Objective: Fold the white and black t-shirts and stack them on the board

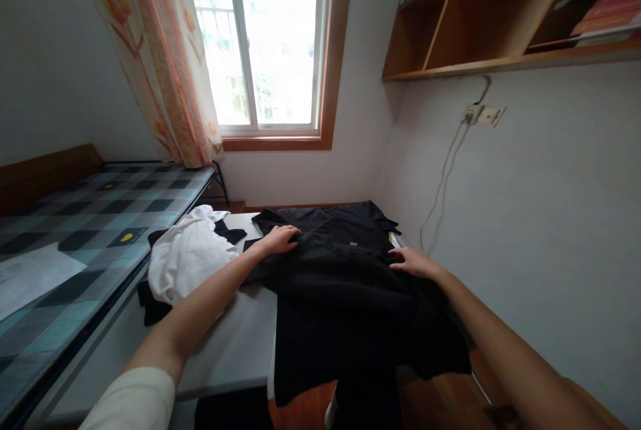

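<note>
A black garment (345, 283) with a small light label on its front lies spread over a white table (235, 343), its lower part hanging past the near edge. My left hand (281, 239) rests on its upper left part, the fingertips at the cloth. At the garment's right side is my right hand (408, 262), thumb and fingers curved against the fabric. Whether either hand pinches any cloth is hard to make out. To the left of the black garment, a white garment (193, 256) lies bunched over some dark cloth.
A bed with a checkered cover (150, 206) stands at the left, with a paper sheet (35, 273) on it. Behind are a curtain (165, 63) and a window (280, 36). A wooden shelf (481, 9) hangs at the upper right, above a socket with a cable (443, 176).
</note>
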Motion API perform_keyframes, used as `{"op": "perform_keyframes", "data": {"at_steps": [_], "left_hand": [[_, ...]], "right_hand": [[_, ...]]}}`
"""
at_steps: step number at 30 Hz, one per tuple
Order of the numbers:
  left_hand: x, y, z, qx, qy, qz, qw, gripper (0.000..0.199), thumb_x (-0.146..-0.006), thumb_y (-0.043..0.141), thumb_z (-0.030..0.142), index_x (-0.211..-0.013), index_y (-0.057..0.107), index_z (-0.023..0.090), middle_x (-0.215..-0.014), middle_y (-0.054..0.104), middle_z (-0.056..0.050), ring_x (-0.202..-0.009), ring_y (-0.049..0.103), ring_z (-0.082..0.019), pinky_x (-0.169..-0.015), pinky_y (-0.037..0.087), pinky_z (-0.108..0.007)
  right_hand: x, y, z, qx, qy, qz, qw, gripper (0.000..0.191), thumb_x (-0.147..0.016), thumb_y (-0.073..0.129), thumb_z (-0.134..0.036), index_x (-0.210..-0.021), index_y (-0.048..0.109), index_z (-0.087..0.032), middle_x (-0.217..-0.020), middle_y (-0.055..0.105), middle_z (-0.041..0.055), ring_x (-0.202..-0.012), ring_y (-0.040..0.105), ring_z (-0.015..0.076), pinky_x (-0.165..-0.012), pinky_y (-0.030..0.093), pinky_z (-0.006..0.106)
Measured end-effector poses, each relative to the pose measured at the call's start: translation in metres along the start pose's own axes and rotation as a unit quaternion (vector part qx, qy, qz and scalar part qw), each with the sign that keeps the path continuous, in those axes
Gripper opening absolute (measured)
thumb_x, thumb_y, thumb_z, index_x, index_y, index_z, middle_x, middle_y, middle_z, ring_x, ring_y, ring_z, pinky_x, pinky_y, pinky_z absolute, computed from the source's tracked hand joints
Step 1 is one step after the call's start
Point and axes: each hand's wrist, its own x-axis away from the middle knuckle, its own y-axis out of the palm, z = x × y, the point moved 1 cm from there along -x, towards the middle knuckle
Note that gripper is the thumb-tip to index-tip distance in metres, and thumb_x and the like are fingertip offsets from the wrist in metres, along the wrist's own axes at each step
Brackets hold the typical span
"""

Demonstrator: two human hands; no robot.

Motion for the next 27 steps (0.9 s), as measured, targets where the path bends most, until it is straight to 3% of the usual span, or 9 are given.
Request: {"op": "perform_keyframes", "data": {"at_steps": [4,6,11,14,16,19,21,24,27], "left_hand": [[-0.015,0.004,0.010,-0.011,-0.029,-0.018,0.999,0.066,-0.078,0.065,0.054,-0.134,0.052,0.021,-0.131,0.060,-0.016,-0.123,0.053,-0.032,-0.107,0.031,-0.048],[-0.018,0.003,0.012,-0.015,-0.032,-0.013,0.999,0.068,-0.075,0.068,0.054,-0.132,0.053,0.019,-0.128,0.062,-0.017,-0.121,0.055,-0.034,-0.106,0.030,-0.050],[-0.015,-0.006,0.017,0.064,-0.026,0.010,0.998,0.029,-0.081,0.064,0.038,-0.100,0.068,0.018,-0.100,0.072,-0.009,-0.101,0.063,-0.028,-0.099,0.040,-0.042],[-0.004,-0.014,0.023,0.252,-0.019,0.035,0.967,0.035,-0.092,0.044,0.043,-0.099,0.066,0.016,-0.098,0.071,-0.007,-0.092,0.064,-0.022,-0.084,0.049,-0.032],[0.007,-0.020,0.027,0.340,-0.023,0.018,0.940,0.043,-0.095,0.037,0.049,-0.103,0.064,0.016,-0.099,0.071,-0.006,-0.089,0.064,-0.020,-0.078,0.051,-0.029],[0.029,-0.026,0.032,0.318,-0.038,-0.041,0.946,0.046,-0.087,0.050,0.057,-0.107,0.065,0.019,-0.106,0.071,-0.005,-0.094,0.065,-0.020,-0.078,0.051,-0.027],[0.044,-0.026,0.036,0.236,-0.023,-0.118,0.964,0.048,-0.070,0.070,0.055,-0.104,0.068,0.022,-0.105,0.071,-0.004,-0.095,0.066,-0.022,-0.077,0.051,-0.026],[0.059,-0.019,0.040,0.106,0.025,-0.232,0.967,0.041,-0.049,0.085,0.037,-0.084,0.071,0.023,-0.084,0.073,-0.002,-0.080,0.068,-0.024,-0.070,0.052,-0.028],[0.060,-0.010,0.039,0.033,0.027,-0.207,0.977,0.013,-0.059,0.074,0.023,-0.070,0.068,0.021,-0.071,0.071,-0.004,-0.073,0.067,-0.026,-0.068,0.053,-0.031]], "right_hand": [[0.009,-0.004,-0.005,0.034,-0.009,0.053,0.998,0.026,-0.068,0.069,-0.025,-0.093,0.073,-0.021,-0.100,0.072,0.0084,-0.099,0.067,0.0262,-0.090,0.049,0.038],[0.017,-0.012,-0.014,0.031,-0.026,0.093,0.995,0.019,-0.069,0.066,-0.026,-0.087,0.071,-0.021,-0.095,0.071,0.0076,-0.096,0.066,0.0253,-0.089,0.048,0.038],[0.039,-0.040,-0.044,-0.105,-0.090,0.158,0.978,0.021,-0.074,0.061,-0.041,-0.078,0.056,-0.021,-0.075,0.064,0.0017,-0.074,0.060,0.0193,-0.073,0.048,0.032],[0.049,-0.051,-0.058,-0.203,-0.079,0.122,0.968,0.029,-0.075,0.061,-0.049,-0.082,0.054,-0.021,-0.067,0.060,-0.0015,-0.065,0.057,0.0171,-0.064,0.048,0.030],[0.055,-0.052,-0.064,-0.233,-0.066,0.046,0.969,0.036,-0.071,0.067,-0.049,-0.090,0.059,-0.020,-0.073,0.065,0.0004,-0.073,0.062,0.0199,-0.069,0.051,0.032],[0.066,-0.042,-0.071,-0.219,-0.063,-0.134,0.964,0.042,-0.059,0.077,-0.047,-0.090,0.069,-0.020,-0.085,0.071,0.0030,-0.089,0.066,0.0263,-0.082,0.053,0.036],[0.071,-0.029,-0.073,-0.167,-0.062,-0.217,0.960,0.037,-0.056,0.078,-0.044,-0.083,0.072,-0.019,-0.084,0.073,0.0029,-0.089,0.066,0.0284,-0.084,0.052,0.037],[0.073,-0.008,-0.078,-0.113,-0.078,-0.224,0.965,0.026,-0.060,0.072,-0.032,-0.081,0.073,-0.016,-0.086,0.073,0.0036,-0.087,0.065,0.0284,-0.084,0.052,0.039],[0.070,0.004,-0.088,-0.172,-0.109,-0.138,0.969,0.037,-0.065,0.061,-0.024,-0.100,0.072,-0.017,-0.104,0.072,0.0061,-0.100,0.063,0.0281,-0.095,0.048,0.041]]}}
